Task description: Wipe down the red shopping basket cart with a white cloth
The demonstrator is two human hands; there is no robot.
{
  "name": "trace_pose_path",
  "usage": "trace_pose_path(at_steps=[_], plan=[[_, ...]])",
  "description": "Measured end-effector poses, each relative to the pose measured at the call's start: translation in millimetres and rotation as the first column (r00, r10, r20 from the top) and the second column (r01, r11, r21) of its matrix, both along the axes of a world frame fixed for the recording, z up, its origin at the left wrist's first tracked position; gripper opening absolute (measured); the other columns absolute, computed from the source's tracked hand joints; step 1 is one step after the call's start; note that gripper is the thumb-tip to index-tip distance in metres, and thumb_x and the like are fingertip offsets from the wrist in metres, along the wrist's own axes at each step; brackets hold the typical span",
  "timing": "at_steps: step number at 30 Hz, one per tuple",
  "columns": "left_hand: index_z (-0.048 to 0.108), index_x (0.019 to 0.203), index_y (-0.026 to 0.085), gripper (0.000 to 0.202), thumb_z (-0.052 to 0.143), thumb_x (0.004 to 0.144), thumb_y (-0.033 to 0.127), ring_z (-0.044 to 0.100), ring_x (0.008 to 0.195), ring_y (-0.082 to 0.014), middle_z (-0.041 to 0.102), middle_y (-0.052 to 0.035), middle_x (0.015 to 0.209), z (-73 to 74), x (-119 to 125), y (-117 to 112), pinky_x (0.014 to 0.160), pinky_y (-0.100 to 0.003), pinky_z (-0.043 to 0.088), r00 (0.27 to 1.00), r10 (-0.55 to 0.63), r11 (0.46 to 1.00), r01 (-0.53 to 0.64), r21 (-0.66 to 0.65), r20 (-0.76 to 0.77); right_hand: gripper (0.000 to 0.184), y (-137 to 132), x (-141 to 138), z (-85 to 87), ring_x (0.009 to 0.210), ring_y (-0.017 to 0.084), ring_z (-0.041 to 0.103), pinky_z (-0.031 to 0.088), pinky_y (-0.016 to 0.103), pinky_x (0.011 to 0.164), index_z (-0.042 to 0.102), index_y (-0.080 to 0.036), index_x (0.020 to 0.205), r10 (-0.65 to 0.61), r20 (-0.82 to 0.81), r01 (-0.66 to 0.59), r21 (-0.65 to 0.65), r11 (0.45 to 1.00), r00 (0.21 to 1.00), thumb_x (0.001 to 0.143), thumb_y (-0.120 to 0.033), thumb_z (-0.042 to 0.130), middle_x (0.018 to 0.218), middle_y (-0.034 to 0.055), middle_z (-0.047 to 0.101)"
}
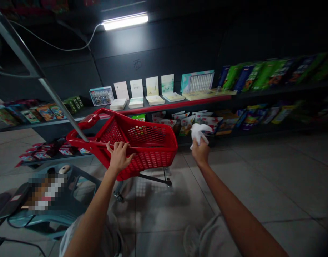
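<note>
A red plastic shopping cart (153, 157) with perforated sides stands in front of me, and its basket looks bare inside. My left hand (119, 157) grips the cart's near upper rim, the fingers hooked over the edge and the thumb on the outer side. To the right of the cart, my right hand (200, 151) is closed around a crumpled white cloth (198, 131). The cloth bunches above the fist and is apart from the cart; motion blurs it a little.
Behind the cart runs a shelf (177, 106) with booklets (136, 101), pen sets (198, 82) and green and blue snack bags (265, 75). At lower left is a grey-blue plastic stool (80, 175) bearing devices and a cable. A metal pole (59, 101) slants across the left.
</note>
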State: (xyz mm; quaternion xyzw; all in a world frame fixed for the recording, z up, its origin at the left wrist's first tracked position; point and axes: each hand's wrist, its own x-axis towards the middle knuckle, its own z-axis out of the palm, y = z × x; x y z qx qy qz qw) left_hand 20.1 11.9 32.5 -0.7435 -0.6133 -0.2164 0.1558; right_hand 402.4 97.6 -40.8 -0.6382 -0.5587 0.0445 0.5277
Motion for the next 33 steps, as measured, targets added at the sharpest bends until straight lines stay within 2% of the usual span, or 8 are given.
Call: trace_pose_path(at_steps=[4,8,13,18,23,27,30,33], plan=[[0.066,0.111,0.023,0.025,0.062,0.088,0.033,0.050,0.123,-0.0326,0.065,-0.0099,0.112,-3.4,-6.5,1.2,0.121,-0.069,-0.006,0.998,0.050,0.998,-0.049,0.028,-0.032,0.043,-40.7,-67.5,0.2,0.123,0.027,0.064,0.044,0.044,0.114,0.067,-0.016,0.129,0.437,0.284,-0.447,-0.030,0.894,0.854,0.091,-0.022,0.047,0.129,0.0128,0.070],[0.064,0.119,0.022,0.032,0.061,0.088,0.027,0.038,0.140,-0.0362,0.057,-0.0150,0.133,-9.4,-4.3,-3.4,0.121,-0.071,-0.005,0.995,0.098,0.995,-0.097,0.038,-0.028,0.051,-71.4,-112.7,4.0,0.132,0.024,0.057,0.038,0.046,0.120,0.061,-0.019,0.139,0.513,0.394,-0.576,0.052,0.816,0.762,0.090,-0.012,0.047,0.141,0.0085,0.064],[0.057,0.133,0.026,0.043,0.057,0.091,0.027,0.043,0.139,-0.0301,0.057,-0.0107,0.138,-13.1,14.1,-15.3,0.126,-0.063,0.001,0.981,-0.189,0.980,0.185,-0.066,-0.046,0.046,-48.5,-79.2,10.8,0.127,0.023,0.061,0.046,0.043,0.113,0.061,-0.020,0.139,0.704,0.464,-0.750,-0.120,0.651,0.537,0.096,-0.021,0.045,0.136,0.0087,0.067],[0.062,0.113,0.025,0.024,0.058,0.092,0.035,0.056,0.117,-0.0265,0.067,-0.0059,0.111,-18.4,20.2,-14.2,0.126,-0.061,0.002,0.985,-0.171,0.980,0.171,-0.098,0.009,0.048,-33.7,-56.3,2.2,0.133,0.022,0.058,0.040,0.045,0.120,0.064,-0.016,0.133,0.609,0.432,-0.654,-0.057,0.754,0.665,0.093,-0.014,0.039,0.137,0.0103,0.066],[0.063,0.111,0.026,0.027,0.065,0.085,0.034,0.053,0.122,-0.0285,0.066,-0.0070,0.114,-21.2,14.9,-12.1,0.126,-0.061,-0.002,0.987,-0.159,0.983,0.159,-0.089,0.005,0.052,-77.2,-101.8,1.8,0.129,0.021,0.060,0.037,0.045,0.122,0.060,-0.016,0.138,0.656,0.461,-0.740,0.002,0.673,0.598,0.091,-0.012,0.041,0.136,0.0098,0.067],[0.062,0.105,0.024,0.025,0.066,0.084,0.039,0.054,0.119,-0.0274,0.066,-0.0054,0.109,-19.0,11.6,-14.8,0.125,-0.060,-0.004,0.986,-0.165,0.982,0.168,-0.083,0.034,0.049,-66.8,-88.1,3.3,0.131,0.023,0.059,0.040,0.046,0.119,0.062,-0.018,0.137,0.746,0.442,-0.807,-0.076,0.585,0.499,0.093,-0.017,0.041,0.138,0.0097,0.066],[0.060,0.096,0.024,0.019,0.060,0.089,0.042,0.056,0.111,-0.0237,0.067,-0.0019,0.098,-16.7,11.3,-15.2,0.125,-0.058,0.001,0.981,-0.164,0.981,0.173,-0.091,0.100,0.046,-31.8,-50.0,-3.9,0.126,0.026,0.063,0.045,0.045,0.113,0.068,-0.017,0.129,0.679,0.237,-0.683,-0.078,0.726,0.695,0.090,-0.024,0.044,0.132,0.0107,0.069],[0.058,0.087,0.024,0.020,0.058,0.091,0.043,0.056,0.106,-0.0226,0.067,-0.0004,0.090,-15.1,12.1,-14.5,0.123,-0.056,0.009,0.978,-0.141,0.983,0.157,-0.095,0.156,0.050,-3.3,-17.4,-10.7,0.103,0.030,0.070,0.055,0.043,0.092,0.071,-0.010,0.119,0.385,-0.154,-0.393,-0.029,0.919,0.910,0.089,-0.043,0.048,0.112,0.0150,0.076]])
